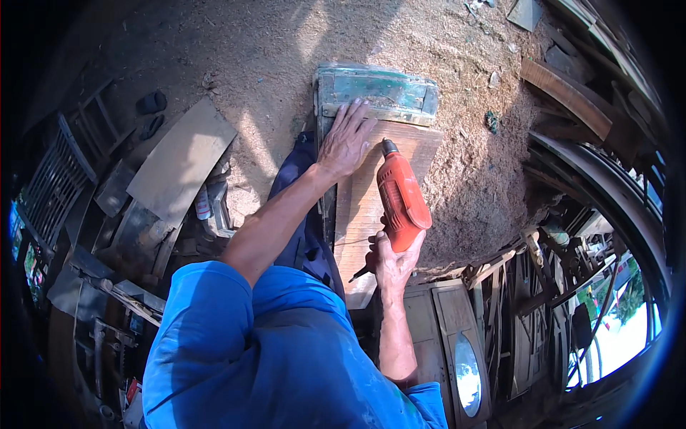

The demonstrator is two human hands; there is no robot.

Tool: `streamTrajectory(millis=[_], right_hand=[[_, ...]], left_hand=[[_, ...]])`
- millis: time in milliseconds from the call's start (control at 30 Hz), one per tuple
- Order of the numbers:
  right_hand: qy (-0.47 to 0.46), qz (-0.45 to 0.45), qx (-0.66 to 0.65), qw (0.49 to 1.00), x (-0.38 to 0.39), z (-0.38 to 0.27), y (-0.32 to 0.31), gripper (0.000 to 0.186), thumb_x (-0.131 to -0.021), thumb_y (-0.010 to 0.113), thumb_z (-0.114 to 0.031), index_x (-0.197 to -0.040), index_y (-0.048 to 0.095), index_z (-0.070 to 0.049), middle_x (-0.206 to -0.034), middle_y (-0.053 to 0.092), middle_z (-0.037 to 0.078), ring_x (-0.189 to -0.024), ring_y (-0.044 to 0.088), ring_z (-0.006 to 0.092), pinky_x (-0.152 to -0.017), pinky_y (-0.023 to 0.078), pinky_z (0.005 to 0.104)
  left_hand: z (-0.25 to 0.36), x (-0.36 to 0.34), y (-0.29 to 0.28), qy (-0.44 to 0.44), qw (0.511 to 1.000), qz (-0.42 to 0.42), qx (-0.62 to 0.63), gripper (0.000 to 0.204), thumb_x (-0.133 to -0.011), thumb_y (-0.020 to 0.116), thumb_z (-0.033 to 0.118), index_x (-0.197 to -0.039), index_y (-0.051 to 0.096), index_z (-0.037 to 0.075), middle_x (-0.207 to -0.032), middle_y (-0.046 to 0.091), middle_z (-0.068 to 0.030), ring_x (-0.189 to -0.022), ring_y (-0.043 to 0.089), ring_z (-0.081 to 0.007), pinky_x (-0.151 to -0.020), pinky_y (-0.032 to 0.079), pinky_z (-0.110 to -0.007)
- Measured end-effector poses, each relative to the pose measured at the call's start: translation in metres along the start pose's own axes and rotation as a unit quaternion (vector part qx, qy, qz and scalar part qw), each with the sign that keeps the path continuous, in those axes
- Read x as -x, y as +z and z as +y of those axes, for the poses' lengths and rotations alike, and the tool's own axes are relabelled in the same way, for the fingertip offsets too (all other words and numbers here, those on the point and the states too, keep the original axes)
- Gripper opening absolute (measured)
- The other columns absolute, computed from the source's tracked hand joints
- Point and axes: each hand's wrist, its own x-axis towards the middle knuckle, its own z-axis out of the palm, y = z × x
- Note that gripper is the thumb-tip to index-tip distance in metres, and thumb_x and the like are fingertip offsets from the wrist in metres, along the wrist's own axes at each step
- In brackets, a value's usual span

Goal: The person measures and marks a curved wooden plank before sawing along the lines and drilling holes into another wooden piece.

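Note:
My right hand (395, 261) is wrapped round the handle of an orange power drill (401, 193). The drill's dark chuck points away from me, its tip over a wide wooden board (356, 207); whether the bit touches the wood I cannot tell. Flat with its fingers stretched out, my left hand (346, 139) rests at the board's far left edge. Its fingertips reach a worn block with flaking green paint (375, 93), which lies across the board's far end. A dark cord end shows below the right hand.
Sawdust and shavings cover the ground (471, 186). Left are a pale flat panel (182, 157), a slatted wooden frame (57, 179) and a white spray can (203, 203). Stacked timber (572, 100) lines the right. Near my right elbow stands a wooden panel with an oval mirror (468, 372).

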Motion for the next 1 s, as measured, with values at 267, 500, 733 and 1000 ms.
streamTrajectory(millis=[267,500,733,1000], right_hand=[[-0.012,0.007,-0.152,0.988,0.001,0.026,0.005,0.054,-0.081,0.057,0.001,-0.131,0.037,-0.001,-0.109,0.062,0.016,-0.063,0.060,0.0188,-0.061,0.052,0.0319],[-0.066,0.028,0.072,0.995,-0.003,0.046,-0.014,0.069,-0.078,0.064,-0.001,-0.140,0.033,-0.001,-0.109,0.064,0.016,-0.079,0.066,0.0262,-0.071,0.055,0.0358],[-0.105,-0.052,0.354,0.928,-0.003,-0.053,0.002,0.082,-0.077,0.064,-0.005,-0.149,0.025,-0.011,-0.103,0.066,0.029,-0.095,0.064,0.0481,-0.079,0.054,0.0495],[-0.089,-0.076,0.343,0.932,-0.025,-0.070,-0.011,0.083,-0.076,0.064,-0.003,-0.148,0.025,-0.012,-0.103,0.066,0.028,-0.096,0.065,0.0463,-0.082,0.053,0.0498]], left_hand=[[0.057,0.046,0.070,-0.494,0.606,-0.018,0.623,0.035,-0.094,0.064,0.024,-0.120,0.051,0.003,-0.111,0.061,-0.0113,-0.104,0.062,-0.0240,-0.094,0.051,-0.039],[0.078,0.008,0.044,-0.476,0.445,-0.031,0.757,0.030,-0.093,0.064,0.033,-0.108,0.050,0.011,-0.094,0.063,-0.0128,-0.080,0.068,-0.0260,-0.073,0.060,-0.046],[0.058,0.001,0.017,-0.483,0.360,-0.094,0.793,0.052,-0.092,0.056,0.048,-0.095,0.062,-0.003,-0.097,0.068,-0.0238,-0.083,0.068,-0.0303,-0.078,0.056,-0.044],[0.063,-0.013,0.030,-0.502,0.356,-0.055,0.786,0.045,-0.093,0.053,0.047,-0.095,0.058,0.001,-0.091,0.067,-0.0220,-0.081,0.067,-0.0314,-0.076,0.056,-0.046]])
